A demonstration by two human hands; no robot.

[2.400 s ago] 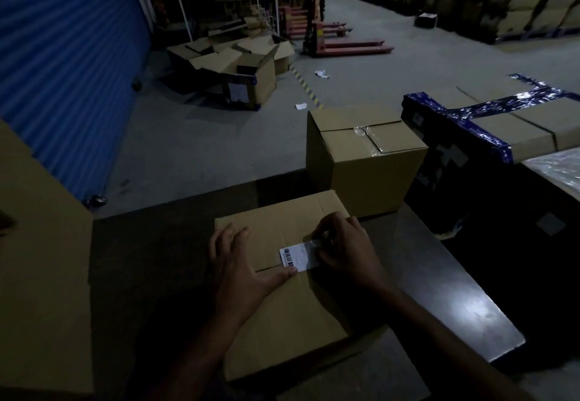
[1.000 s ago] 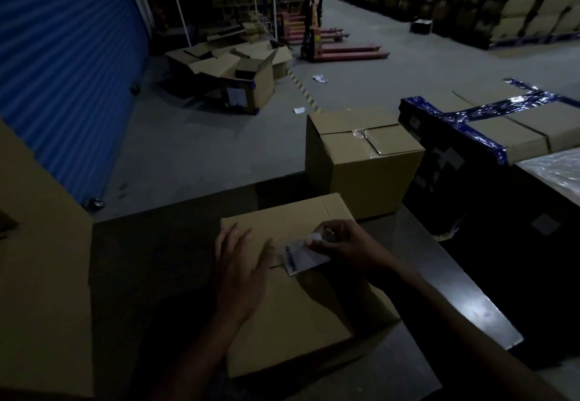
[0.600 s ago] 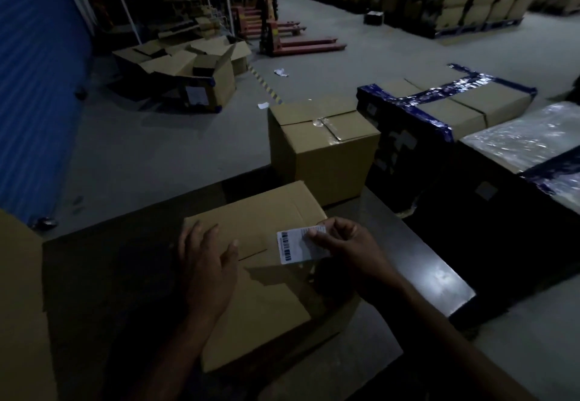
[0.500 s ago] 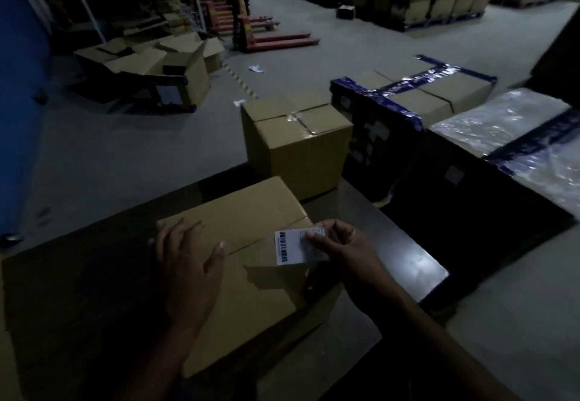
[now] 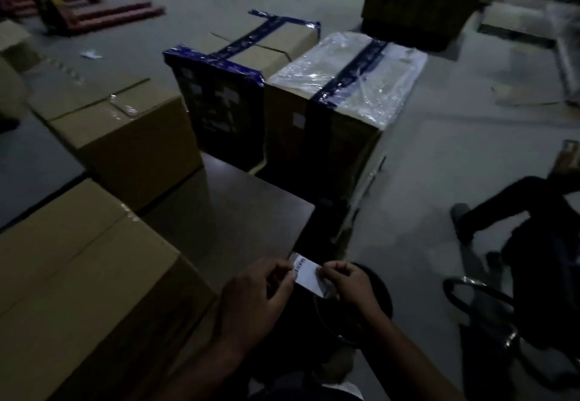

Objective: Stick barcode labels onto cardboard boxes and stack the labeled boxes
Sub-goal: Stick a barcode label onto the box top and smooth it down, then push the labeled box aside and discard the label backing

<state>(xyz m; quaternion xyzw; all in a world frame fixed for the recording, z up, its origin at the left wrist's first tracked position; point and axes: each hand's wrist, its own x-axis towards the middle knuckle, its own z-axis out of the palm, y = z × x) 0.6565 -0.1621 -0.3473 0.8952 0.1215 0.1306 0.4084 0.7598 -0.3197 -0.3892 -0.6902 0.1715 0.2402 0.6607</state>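
A white barcode label point(image 5: 309, 276) is pinched between both hands, off the right edge of the dark table point(image 5: 232, 218). My left hand point(image 5: 254, 303) grips its left end, my right hand point(image 5: 348, 284) its right end. The brown cardboard box point(image 5: 81, 281) I was working on sits on the table to the left, no hand touching it. A second taped brown box point(image 5: 125, 133) stands behind it.
Two large boxes stand beyond the table, one with blue tape point(image 5: 238, 83), one wrapped in clear film point(image 5: 342, 99). A dark round bin point(image 5: 361, 306) is under my hands. A person's dark-clothed leg point(image 5: 508, 206) and a black chair point(image 5: 502, 322) are at right. A red pallet jack point(image 5: 94, 14) is far left.
The label came up off the box top in my right hand and moved right past the table edge. My left hand left the box and took the label's other end. The view swung right.
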